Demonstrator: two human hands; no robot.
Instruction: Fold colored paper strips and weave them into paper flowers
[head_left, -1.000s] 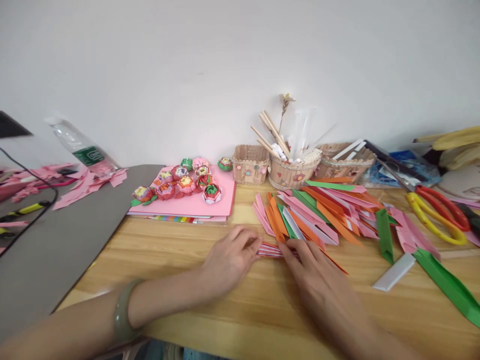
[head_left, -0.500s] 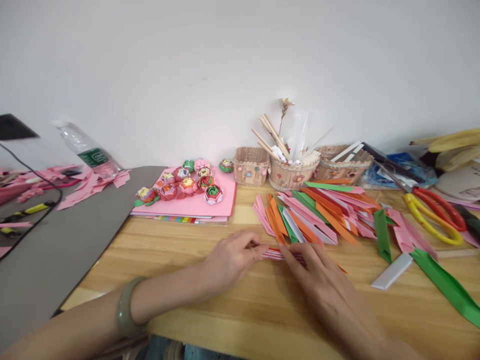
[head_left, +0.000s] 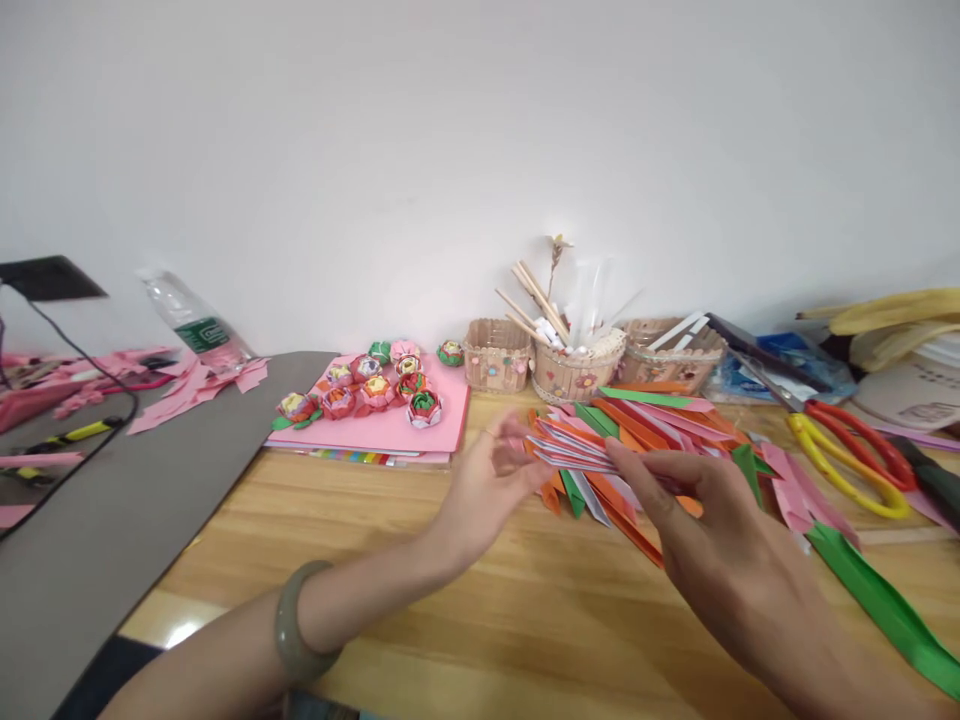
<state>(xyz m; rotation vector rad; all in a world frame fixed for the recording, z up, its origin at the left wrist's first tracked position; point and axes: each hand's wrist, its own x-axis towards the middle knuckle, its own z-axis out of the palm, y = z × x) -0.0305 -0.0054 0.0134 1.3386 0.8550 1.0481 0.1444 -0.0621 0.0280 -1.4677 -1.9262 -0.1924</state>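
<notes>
The fingertips of the left hand [head_left: 487,490] blur where they meet the bundle of folded paper strips [head_left: 574,452], so I can't quite make out each finger. The bundle is out in front of the middle basket [head_left: 559,380], held at both ends: left fingers and thumb on one, the right hand [head_left: 720,540] gripping the other, its far fingers partly hidden. Whether the bundle touches the pile of strips [head_left: 660,435] behind it, I can't tell. Right of the basket, a long green strip [head_left: 885,600] runs to the edge of view, and a dark-handled thing [head_left: 934,485] is cut off.

The bundle's thin edges lie in layers, white, pink and orange. The basket looks made of small wooden slats with little flowers stuck on. Left of it, rounded paper flowers [head_left: 376,393] sit on flat pink sheets [head_left: 352,438]; right of it lie scissors [head_left: 821,412] with smooth red and yellow handles.

Glossy, grained tabletop [head_left: 525,620] stretches before the basket between the forearms, and well left of it a grey mat [head_left: 187,510] ends in a slanting edge.
</notes>
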